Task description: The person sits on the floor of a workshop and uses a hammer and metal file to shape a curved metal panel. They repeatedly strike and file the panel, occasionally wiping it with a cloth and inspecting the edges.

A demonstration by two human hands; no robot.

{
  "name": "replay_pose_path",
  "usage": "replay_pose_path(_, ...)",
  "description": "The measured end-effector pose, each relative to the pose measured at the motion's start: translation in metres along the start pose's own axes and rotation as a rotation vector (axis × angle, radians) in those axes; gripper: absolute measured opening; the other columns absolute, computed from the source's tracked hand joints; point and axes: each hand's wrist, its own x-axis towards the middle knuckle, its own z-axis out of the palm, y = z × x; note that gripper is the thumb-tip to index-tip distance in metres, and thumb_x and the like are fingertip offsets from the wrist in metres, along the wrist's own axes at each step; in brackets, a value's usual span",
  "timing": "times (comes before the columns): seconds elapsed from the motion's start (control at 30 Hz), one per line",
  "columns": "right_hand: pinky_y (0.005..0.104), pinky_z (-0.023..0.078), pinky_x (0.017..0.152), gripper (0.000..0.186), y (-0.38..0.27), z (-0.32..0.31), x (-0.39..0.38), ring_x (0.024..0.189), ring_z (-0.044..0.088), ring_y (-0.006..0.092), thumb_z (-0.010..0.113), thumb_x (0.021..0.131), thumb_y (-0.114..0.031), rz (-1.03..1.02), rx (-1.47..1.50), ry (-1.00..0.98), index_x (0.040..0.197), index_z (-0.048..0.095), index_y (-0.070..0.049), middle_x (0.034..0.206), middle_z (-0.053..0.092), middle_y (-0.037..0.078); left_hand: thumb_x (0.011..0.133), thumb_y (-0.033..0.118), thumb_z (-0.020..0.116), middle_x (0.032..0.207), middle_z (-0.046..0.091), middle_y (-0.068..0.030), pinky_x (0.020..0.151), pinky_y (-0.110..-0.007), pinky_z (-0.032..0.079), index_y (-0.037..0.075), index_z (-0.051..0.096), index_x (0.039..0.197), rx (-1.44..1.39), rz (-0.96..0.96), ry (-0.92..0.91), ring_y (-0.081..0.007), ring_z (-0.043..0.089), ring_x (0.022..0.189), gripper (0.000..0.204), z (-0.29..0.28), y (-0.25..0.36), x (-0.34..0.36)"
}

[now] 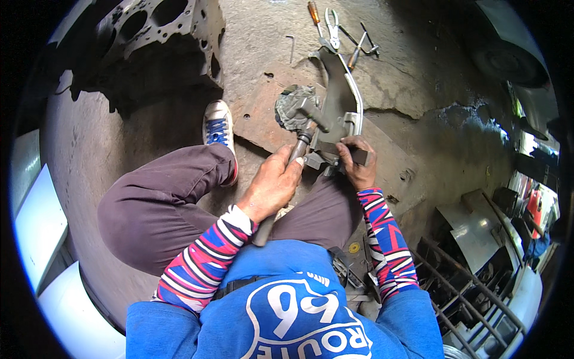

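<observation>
My left hand (272, 184) is wrapped round the handle of a hammer (313, 113), whose head hangs over the metal work in front of me. In my right hand (360, 163) is a dark metal block (360, 156), pinched between thumb and fingers at the near end of a curved sheet-metal panel (336, 87). That grey panel has a pale flanged edge along its right side and lies partly on a flat rusty plate (257, 122). Beside it, under the hammer head, sits a lumpy grey round piece (293, 102); its kind is unclear.
Beyond the panel lie pliers (332, 30), an orange-handled screwdriver (314, 13), another screwdriver (354, 58) and a small hex key (292, 48). An engine block (161, 54) stands at the far left. A metal rack (466, 293) and loose panels are at the right.
</observation>
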Motion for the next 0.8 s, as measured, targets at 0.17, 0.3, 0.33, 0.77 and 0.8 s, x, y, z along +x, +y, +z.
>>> replay_pose_path(0.17,0.0430,0.051,0.083,0.021,0.001,0.009,-0.010,0.093,0.063,0.0365,0.078,0.085,-0.013,-0.108,-0.019,0.109,0.095,0.065,-0.001,0.097,0.066,0.018,0.105,0.022,0.049,0.076,0.061,-0.0062,0.055,-0.033,0.048,-0.001,0.052,0.128,0.016,0.121,-0.138,-0.0167,0.059,0.060,0.032,-0.014,0.037,0.008)
replay_pose_path(0.3,0.0427,0.051,0.080,0.020,0.002,0.010,-0.011,0.089,0.063,0.0355,0.078,0.082,-0.011,-0.119,-0.028,0.077,0.096,0.066,-0.003,0.094,0.067,0.015,0.106,0.023,0.047,0.067,0.052,0.0016,0.045,-0.027,0.041,0.000,0.053,0.126,0.086,0.238,-0.072,-0.0077,0.048,0.052,0.031,-0.007,0.062,0.012)
replay_pose_path(0.33,0.0430,0.051,0.079,0.018,0.001,0.010,-0.011,0.088,0.063,0.0349,0.079,0.081,-0.011,-0.074,-0.023,0.085,0.092,0.068,-0.003,0.089,0.068,0.014,0.106,0.025,0.048,0.069,0.051,0.0014,0.048,-0.027,0.042,0.000,0.053,0.128,0.221,0.162,-0.170,-0.0079,0.049,0.055,0.034,-0.008,0.068,0.013)
replay_pose_path(0.77,0.0446,0.049,0.074,0.019,0.011,0.009,-0.009,0.079,0.063,0.0344,0.080,0.082,-0.016,-0.052,0.028,0.053,0.083,0.064,-0.006,0.080,0.065,0.013,0.106,0.025,0.050,0.076,0.055,-0.0026,0.055,-0.031,0.045,0.002,0.056,0.129,0.658,0.022,-0.511,-0.0118,0.051,0.063,0.033,-0.018,0.088,0.016)
replay_pose_path(0.8,0.0448,0.049,0.073,0.019,0.015,0.007,-0.008,0.079,0.063,0.0344,0.080,0.082,-0.015,-0.111,-0.007,0.055,0.085,0.064,-0.006,0.080,0.066,0.013,0.106,0.025,0.050,0.075,0.054,-0.0016,0.054,-0.031,0.044,0.002,0.057,0.127,0.615,0.078,-0.469,-0.0109,0.050,0.063,0.032,-0.017,0.087,0.017)
